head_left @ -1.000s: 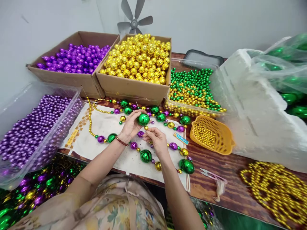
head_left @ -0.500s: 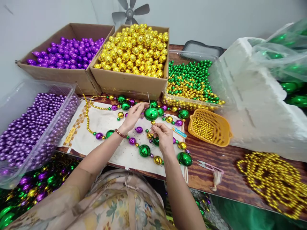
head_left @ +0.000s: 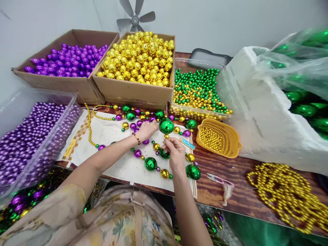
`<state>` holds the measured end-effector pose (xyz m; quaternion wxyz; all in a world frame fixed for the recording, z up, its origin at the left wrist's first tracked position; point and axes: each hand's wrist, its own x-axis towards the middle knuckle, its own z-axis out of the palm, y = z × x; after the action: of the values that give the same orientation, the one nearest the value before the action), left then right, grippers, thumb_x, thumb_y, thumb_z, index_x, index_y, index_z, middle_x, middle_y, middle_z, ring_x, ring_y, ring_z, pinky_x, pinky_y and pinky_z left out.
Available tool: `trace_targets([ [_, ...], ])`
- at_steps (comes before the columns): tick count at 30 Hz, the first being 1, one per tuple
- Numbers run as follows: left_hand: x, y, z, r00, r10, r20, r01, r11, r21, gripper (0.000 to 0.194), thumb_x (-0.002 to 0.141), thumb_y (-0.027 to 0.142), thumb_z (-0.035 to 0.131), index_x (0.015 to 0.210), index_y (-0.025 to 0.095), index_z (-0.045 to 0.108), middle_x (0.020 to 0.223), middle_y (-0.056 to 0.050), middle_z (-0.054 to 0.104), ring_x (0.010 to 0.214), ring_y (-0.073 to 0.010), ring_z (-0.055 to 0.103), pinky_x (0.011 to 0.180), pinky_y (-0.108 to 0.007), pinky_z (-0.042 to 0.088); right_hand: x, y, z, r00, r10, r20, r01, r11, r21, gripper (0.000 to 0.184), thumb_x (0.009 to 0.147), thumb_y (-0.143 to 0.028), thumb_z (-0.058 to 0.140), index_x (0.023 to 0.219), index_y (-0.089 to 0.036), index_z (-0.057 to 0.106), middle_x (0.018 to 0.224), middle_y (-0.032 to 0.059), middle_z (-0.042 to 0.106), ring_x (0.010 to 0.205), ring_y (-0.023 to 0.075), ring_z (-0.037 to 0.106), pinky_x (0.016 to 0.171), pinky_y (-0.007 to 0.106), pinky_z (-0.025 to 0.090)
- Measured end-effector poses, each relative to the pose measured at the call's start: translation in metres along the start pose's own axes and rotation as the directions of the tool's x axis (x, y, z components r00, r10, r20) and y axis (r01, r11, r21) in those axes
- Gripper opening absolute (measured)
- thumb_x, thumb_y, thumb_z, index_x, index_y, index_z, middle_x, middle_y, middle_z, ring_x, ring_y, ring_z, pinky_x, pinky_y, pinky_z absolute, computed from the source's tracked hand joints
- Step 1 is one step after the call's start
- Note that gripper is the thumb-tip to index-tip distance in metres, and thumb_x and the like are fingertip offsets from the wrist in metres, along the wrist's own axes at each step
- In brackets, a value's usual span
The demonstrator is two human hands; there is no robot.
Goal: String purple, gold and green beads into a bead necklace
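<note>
already, shiny round green ball (head_left: 166, 126) rides thin needle (head_left: 166, 110), held up by my pinching right hand (head_left: 175, 151) alone; left hand (head_left: 148, 130) beside glossy purple beads (head_left: 146, 141), grip unclear.

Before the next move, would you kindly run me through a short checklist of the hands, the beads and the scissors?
1. Right hand pinching just below the small gold bead: ok.
2. Large green bead directly above that gold bead: ok.
3. Needle showing above the green bead: ok.
4. Left hand gripping a bead: cannot tell; its fingertips are unclear among the purple beads.
5. Scissors away from both hands: ok.
6. Scissor blades closed: not ok; their tips stand apart.
</note>
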<state>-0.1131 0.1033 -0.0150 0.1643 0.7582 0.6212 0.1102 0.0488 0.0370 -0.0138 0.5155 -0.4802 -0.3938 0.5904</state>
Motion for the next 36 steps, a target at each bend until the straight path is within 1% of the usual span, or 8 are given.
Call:
trace_targets([
  [2, -0.002, -0.005, -0.008, 0.999, -0.013, -0.05, 0.008, 0.995, -0.099, 0.024, 0.096, 0.013, 0.048, 0.112, 0.015, 0.066, 0.119, -0.016, 0.065, 0.096, -0.0241, 0.069, 0.078, -0.033, 0.049, -0.001, -0.002, -0.002, 1.0, -0.002, 0.0, 0.002, 1.0, -0.017, 0.021, 0.071, -0.036, 0.075, 0.073, -0.018, 0.065, 0.056, -0.0014, 0.064, 0.046, 0.0089, 0.047, 0.047, 0.021, 0.034],
  [4, -0.009, -0.012, -0.019, 0.991, -0.092, -0.093, 0.04, 0.891, -0.452, 0.019, 0.096, 0.018, 0.053, 0.11, 0.017, 0.065, 0.115, -0.013, 0.067, 0.091, -0.0212, 0.069, 0.074, -0.03, 0.051, -0.003, -0.004, -0.003, 1.0, -0.006, 0.007, 0.006, 0.999, -0.043, 0.021, 0.072, -0.036, 0.075, 0.073, -0.018, 0.065, 0.057, -0.001, 0.064, 0.047, 0.0093, 0.048, 0.048, 0.021, 0.035],
  [6, -0.019, -0.02, -0.033, 0.977, -0.2, -0.07, 0.038, 0.492, -0.87, 0.016, 0.095, 0.026, 0.058, 0.105, 0.017, 0.066, 0.105, -0.009, 0.069, 0.083, -0.0182, 0.071, 0.07, -0.029, 0.052, -0.005, -0.007, -0.004, 1.0, -0.004, 0.029, 0.006, 0.997, -0.073, 0.02, 0.072, -0.037, 0.074, 0.073, -0.018, 0.065, 0.057, -0.0007, 0.064, 0.048, 0.01, 0.049, 0.049, 0.022, 0.036],
  [9, -0.036, -0.027, -0.053, 0.975, -0.221, -0.005, -0.035, -0.132, -0.991, 0.018, 0.089, 0.029, 0.068, 0.103, 0.017, 0.068, 0.098, -0.006, 0.071, 0.083, -0.0169, 0.072, 0.078, -0.03, 0.055, -0.008, -0.008, -0.003, 0.997, 0.001, 0.083, 0.009, 0.992, -0.128, 0.021, 0.073, -0.038, 0.073, 0.073, -0.018, 0.066, 0.057, 0.0001, 0.064, 0.05, 0.0111, 0.05, 0.05, 0.023, 0.038],
  [12, -0.049, -0.028, -0.066, 0.979, -0.203, 0.003, -0.069, -0.35, -0.934, 0.02, 0.086, 0.025, 0.072, 0.104, 0.017, 0.071, 0.096, -0.005, 0.072, 0.089, -0.0165, 0.072, 0.09, -0.033, 0.056, -0.01, -0.01, 0.0, 0.99, 0.002, 0.14, 0.024, 0.983, -0.182, 0.021, 0.073, -0.039, 0.073, 0.073, -0.018, 0.067, 0.056, 0.0006, 0.064, 0.05, 0.0124, 0.052, 0.051, 0.024, 0.039],
  [21, -0.05, -0.027, -0.067, 0.956, -0.289, 0.049, -0.068, -0.38, -0.923, 0.016, 0.097, 0.032, 0.059, 0.095, 0.02, 0.069, 0.095, -0.005, 0.072, 0.096, -0.0168, 0.071, 0.097, -0.037, 0.055, -0.013, -0.022, 0.001, 0.972, -0.02, 0.236, 0.086, 0.958, -0.272, 0.018, 0.077, -0.037, 0.07, 0.071, -0.021, 0.067, 0.056, -0.0004, 0.061, 0.052, 0.0145, 0.054, 0.053, 0.026, 0.042],
  [32, -0.05, -0.022, -0.066, 0.948, -0.316, 0.039, -0.103, -0.42, -0.902, 0.013, 0.092, 0.03, 0.067, 0.089, 0.018, 0.067, 0.086, -0.002, 0.07, 0.086, -0.0152, 0.072, 0.096, -0.039, 0.056, -0.015, -0.017, 0.003, 0.969, -0.035, 0.246, 0.113, 0.944, -0.309, 0.019, 0.079, -0.037, 0.068, 0.072, -0.02, 0.067, 0.055, -0.0008, 0.06, 0.053, 0.0144, 0.053, 0.054, 0.027, 0.042],
  [36, -0.051, -0.022, -0.066, 0.946, -0.323, -0.021, -0.134, -0.332, -0.934, 0.015, 0.086, 0.03, 0.073, 0.096, 0.02, 0.067, 0.087, 0.0, 0.069, 0.081, -0.0146, 0.071, 0.09, -0.037, 0.057, -0.014, -0.013, 0.006, 0.974, -0.035, 0.222, 0.1, 0.952, -0.289, 0.019, 0.079, -0.038, 0.068, 0.073, -0.02, 0.067, 0.056, -0.0007, 0.06, 0.053, 0.014, 0.053, 0.053, 0.026, 0.042],
])
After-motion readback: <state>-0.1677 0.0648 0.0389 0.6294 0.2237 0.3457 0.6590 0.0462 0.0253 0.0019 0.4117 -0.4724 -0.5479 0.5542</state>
